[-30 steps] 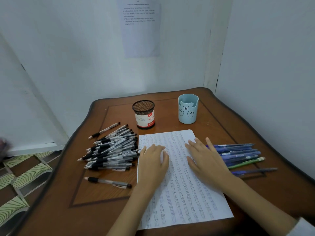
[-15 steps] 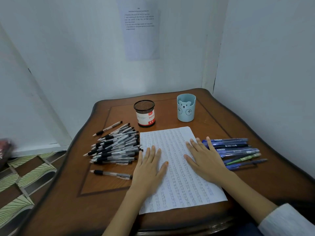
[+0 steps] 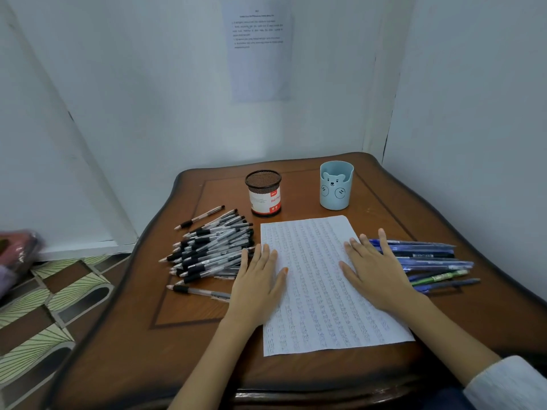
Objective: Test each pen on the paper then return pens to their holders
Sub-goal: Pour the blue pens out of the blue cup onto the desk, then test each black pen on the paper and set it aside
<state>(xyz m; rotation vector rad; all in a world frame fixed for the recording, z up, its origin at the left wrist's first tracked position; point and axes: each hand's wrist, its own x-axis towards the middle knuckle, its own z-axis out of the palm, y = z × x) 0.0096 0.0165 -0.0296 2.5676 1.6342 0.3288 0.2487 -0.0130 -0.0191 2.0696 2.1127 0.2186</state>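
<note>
Change since the earlier frames:
- Left hand (image 3: pixel 257 287): fingers, curled a second before, lay straight and flat, holding nothing. It had shifted outward to the paper's left edge, its outer fingers just beside the black pens (image 3: pixel 210 250).
- Right hand (image 3: pixel 376 273): also flat and slack, grasping nothing. It had moved to the right edge, with its outer fingers lying over the ends of the blue pens (image 3: pixel 429 258).
- Paper (image 3: pixel 313 279): more of its middle was uncovered between the two hands.

Surface:
- Wooden table (image 3: pixel 444 321) with a dark inlaid border.
- The paper, covered in rows of writing, lay at centre.
- The black pens were heaped to its left, one stray pen (image 3: pixel 199 217) behind the heap and one single pen (image 3: pixel 198 290) in front.
- The blue pens lay to its right with a green pen (image 3: pixel 438 276) among them.
- Black mesh holder (image 3: pixel 263 193) and pale blue bear cup (image 3: pixel 336 184) stood upright behind the paper, with no pens showing above their rims.

Room:
- Pale walls met at a corner.
- A printed notice (image 3: pixel 259 54) hung above the table.
- Patterned floor tiles (image 3: pixel 44 306) showed at left.
</note>
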